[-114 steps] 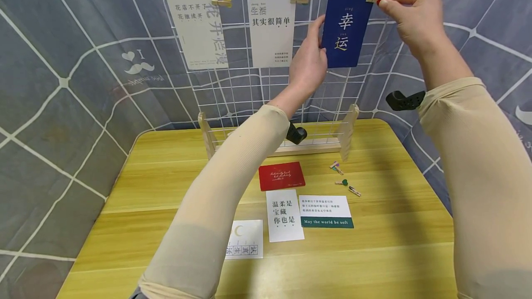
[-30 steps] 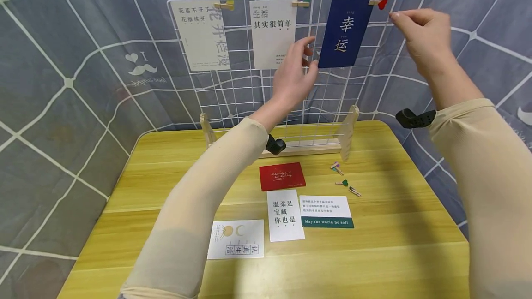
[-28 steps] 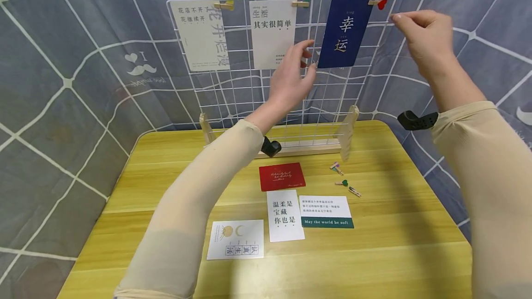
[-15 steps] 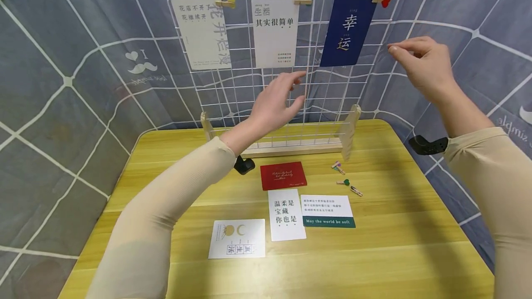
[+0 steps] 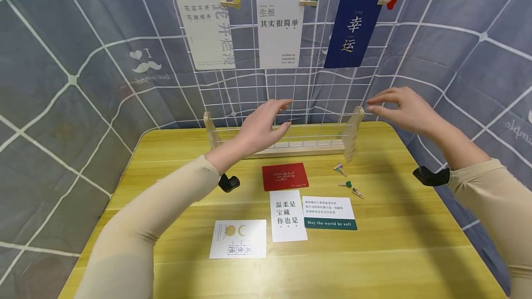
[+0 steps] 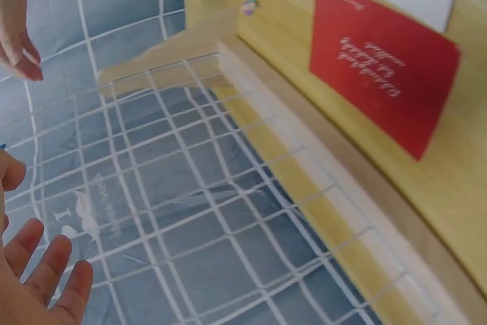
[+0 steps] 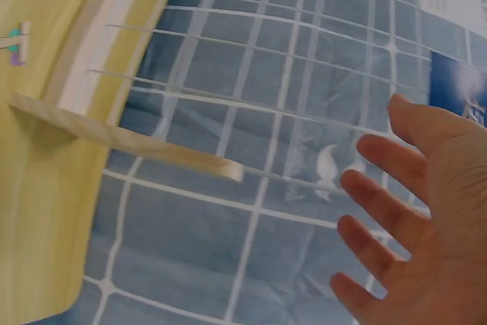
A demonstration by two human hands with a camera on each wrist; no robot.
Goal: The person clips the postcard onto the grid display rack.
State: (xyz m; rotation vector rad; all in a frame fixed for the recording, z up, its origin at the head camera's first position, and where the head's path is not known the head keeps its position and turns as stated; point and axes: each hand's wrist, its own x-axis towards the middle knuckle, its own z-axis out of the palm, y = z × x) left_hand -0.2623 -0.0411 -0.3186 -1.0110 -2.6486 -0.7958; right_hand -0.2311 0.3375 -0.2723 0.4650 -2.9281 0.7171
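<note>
My left hand (image 5: 262, 126), relaxed and holding nothing, hovers in front of the lower part of a white wire grid rack (image 5: 287, 87). Beside the rack's right wooden foot (image 5: 353, 128) floats my right hand (image 5: 403, 107), its fingers loosely extended and nothing between them. Along the grid's top hang a cream card (image 5: 208, 36), a white card (image 5: 279, 40) and a dark blue card (image 5: 353, 31). Small wooden clothespins hold them; the one on the blue card carries a red heart (image 5: 391, 3). In the right wrist view the blue card (image 7: 456, 85) shows past my spread fingers.
On the wooden table (image 5: 166, 160) lie a red card (image 5: 285, 176), a white card with black characters (image 5: 288, 216), a white-and-green card (image 5: 329, 212) and a sun-and-moon card (image 5: 238, 239). Several mini clothespins (image 5: 347, 184) lie right of them. A grey curtain (image 5: 62, 119) hangs behind.
The right hand let go of the red-heart clothespin and the left hand let go of the blue card, which stays hanging. Both hands then came down, the left also moving leftward.
</note>
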